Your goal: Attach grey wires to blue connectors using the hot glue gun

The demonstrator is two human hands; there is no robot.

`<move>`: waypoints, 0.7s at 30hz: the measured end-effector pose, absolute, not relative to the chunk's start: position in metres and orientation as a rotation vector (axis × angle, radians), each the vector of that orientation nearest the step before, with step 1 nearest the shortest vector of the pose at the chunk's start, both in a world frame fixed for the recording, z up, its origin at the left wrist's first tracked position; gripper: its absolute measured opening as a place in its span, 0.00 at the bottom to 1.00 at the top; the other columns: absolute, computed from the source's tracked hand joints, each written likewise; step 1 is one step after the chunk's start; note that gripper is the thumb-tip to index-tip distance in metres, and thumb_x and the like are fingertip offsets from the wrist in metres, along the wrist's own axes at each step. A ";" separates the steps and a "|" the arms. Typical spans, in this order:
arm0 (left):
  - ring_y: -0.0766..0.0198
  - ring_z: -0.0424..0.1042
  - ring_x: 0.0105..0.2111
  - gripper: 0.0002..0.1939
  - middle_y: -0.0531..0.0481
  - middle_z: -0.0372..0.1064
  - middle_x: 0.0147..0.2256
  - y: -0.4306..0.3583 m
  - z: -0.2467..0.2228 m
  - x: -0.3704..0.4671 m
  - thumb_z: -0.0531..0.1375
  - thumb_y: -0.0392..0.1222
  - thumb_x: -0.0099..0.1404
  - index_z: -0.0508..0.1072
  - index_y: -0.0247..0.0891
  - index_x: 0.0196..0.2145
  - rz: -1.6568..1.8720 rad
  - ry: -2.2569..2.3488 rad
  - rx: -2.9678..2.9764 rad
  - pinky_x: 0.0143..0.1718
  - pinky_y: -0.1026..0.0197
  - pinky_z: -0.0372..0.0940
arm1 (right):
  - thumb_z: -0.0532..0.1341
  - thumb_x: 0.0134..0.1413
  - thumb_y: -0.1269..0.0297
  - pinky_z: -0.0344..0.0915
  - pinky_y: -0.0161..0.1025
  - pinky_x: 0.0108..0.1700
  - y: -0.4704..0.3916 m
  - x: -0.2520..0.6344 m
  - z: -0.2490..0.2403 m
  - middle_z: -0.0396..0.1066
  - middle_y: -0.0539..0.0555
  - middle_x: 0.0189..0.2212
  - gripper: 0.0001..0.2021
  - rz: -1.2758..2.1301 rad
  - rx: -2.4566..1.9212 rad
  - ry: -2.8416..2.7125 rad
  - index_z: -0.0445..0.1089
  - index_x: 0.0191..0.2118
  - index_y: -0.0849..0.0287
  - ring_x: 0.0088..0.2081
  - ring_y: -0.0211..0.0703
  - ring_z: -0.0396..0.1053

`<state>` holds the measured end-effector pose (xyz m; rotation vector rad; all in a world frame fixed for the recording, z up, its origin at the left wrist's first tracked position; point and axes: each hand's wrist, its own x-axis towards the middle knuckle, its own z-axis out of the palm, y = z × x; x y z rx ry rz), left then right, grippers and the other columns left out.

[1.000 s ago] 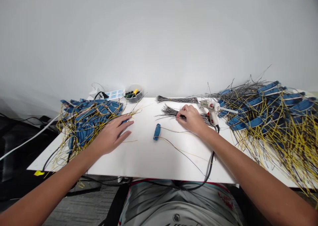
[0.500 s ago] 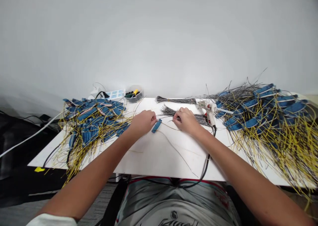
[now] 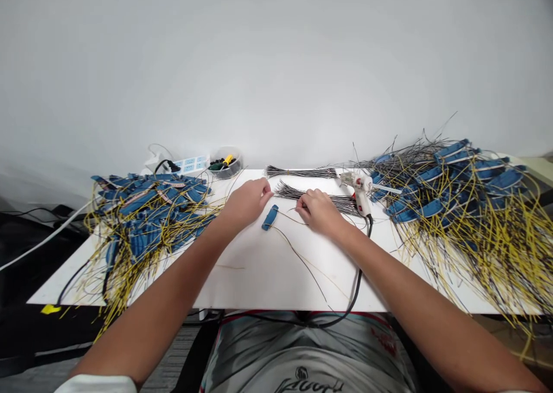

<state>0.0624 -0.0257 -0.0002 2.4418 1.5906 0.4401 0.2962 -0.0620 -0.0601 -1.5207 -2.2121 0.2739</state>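
A small blue piece (image 3: 270,217) with thin dark and yellowish wires running from it lies on the white table (image 3: 276,272) between my hands. Just above and left of it is my left hand (image 3: 248,204), thumb and fingertips pinched together; whatever they hold is too small to make out. My right hand (image 3: 320,210) rests over a bundle of dark wires (image 3: 288,192), its fingers curled, with a thin wire (image 3: 294,210) showing at the fingertips. Behind that bundle lies a second dark wire bundle (image 3: 300,173).
A glue gun (image 3: 360,191) with a white stick lies right of the bundles, its black cord (image 3: 358,283) looping over the front edge. Piles of blue wired pieces lie left (image 3: 147,231) and right (image 3: 432,208). At the back stand a tub of tools (image 3: 225,163) and a power strip (image 3: 190,165).
My head view has shifted slightly, moving the scene a little to the left. My right hand has shifted slightly on the bundle; the blue piece still lies between my hands.
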 end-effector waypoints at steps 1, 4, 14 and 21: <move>0.58 0.71 0.39 0.09 0.48 0.75 0.39 -0.026 0.001 0.065 0.57 0.47 0.74 0.71 0.40 0.39 0.541 1.524 2.446 0.36 0.58 0.58 | 0.59 0.70 0.65 0.57 0.48 0.51 -0.063 0.296 -0.061 0.72 0.58 0.41 0.07 0.258 -1.524 -2.219 0.73 0.39 0.58 0.47 0.53 0.63; 0.60 0.72 0.37 0.09 0.50 0.76 0.37 -0.027 -0.008 0.070 0.59 0.47 0.73 0.74 0.41 0.40 0.753 1.313 2.357 0.37 0.59 0.62 | 0.56 0.71 0.66 0.56 0.48 0.51 -0.067 0.297 -0.062 0.71 0.59 0.42 0.08 0.200 -1.505 -2.235 0.72 0.41 0.58 0.47 0.53 0.63; 0.61 0.76 0.40 0.09 0.52 0.81 0.40 -0.030 -0.048 0.073 0.66 0.48 0.68 0.81 0.44 0.43 0.883 1.177 2.210 0.39 0.60 0.65 | 0.58 0.69 0.67 0.56 0.48 0.49 -0.065 0.296 -0.060 0.71 0.58 0.40 0.08 0.213 -1.513 -2.245 0.73 0.38 0.57 0.46 0.53 0.62; 0.63 0.76 0.39 0.08 0.53 0.81 0.38 -0.036 -0.041 0.075 0.67 0.48 0.68 0.83 0.44 0.41 0.958 1.145 2.121 0.41 0.61 0.67 | 0.53 0.73 0.66 0.57 0.48 0.50 -0.075 0.300 -0.051 0.69 0.58 0.42 0.07 0.191 -1.440 -2.200 0.67 0.42 0.58 0.46 0.51 0.62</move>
